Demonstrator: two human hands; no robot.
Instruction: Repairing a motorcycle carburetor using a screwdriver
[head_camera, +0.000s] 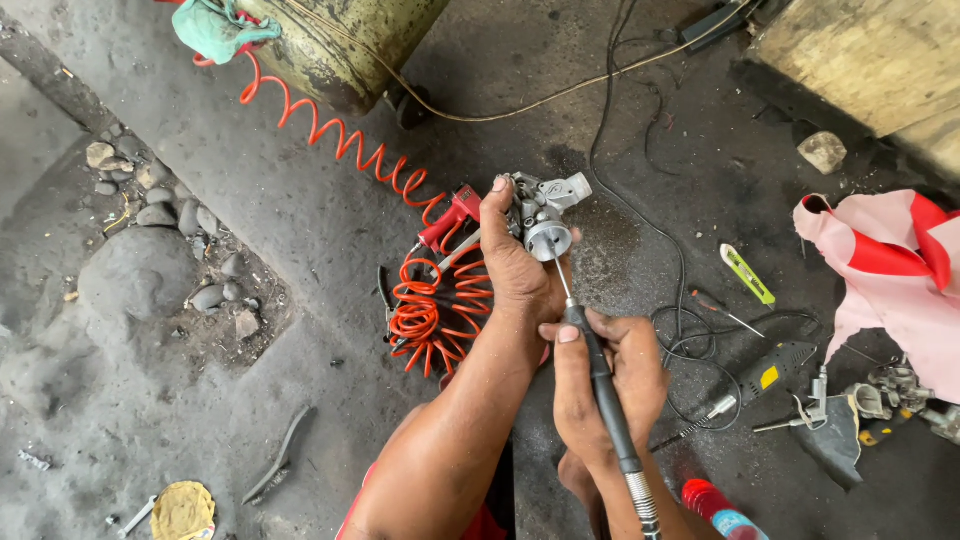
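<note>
My left hand (515, 262) grips a small grey metal carburettor body (545, 212) and holds it up over the dark concrete floor. My right hand (600, 385) is closed around a slim black rotary handpiece (605, 390) on a flexible metal shaft. The handpiece's thin bit points up and touches the round silver part of the carburettor. Both hands sit close together at the centre of the view.
A red coiled air hose (435, 300) with a red blow gun (450, 215) lies just left of my hands. To the right are a green utility knife (748, 274), a black power tool (775, 368), black cables, a pink and red cloth (890, 265) and metal parts. Stones lie at left.
</note>
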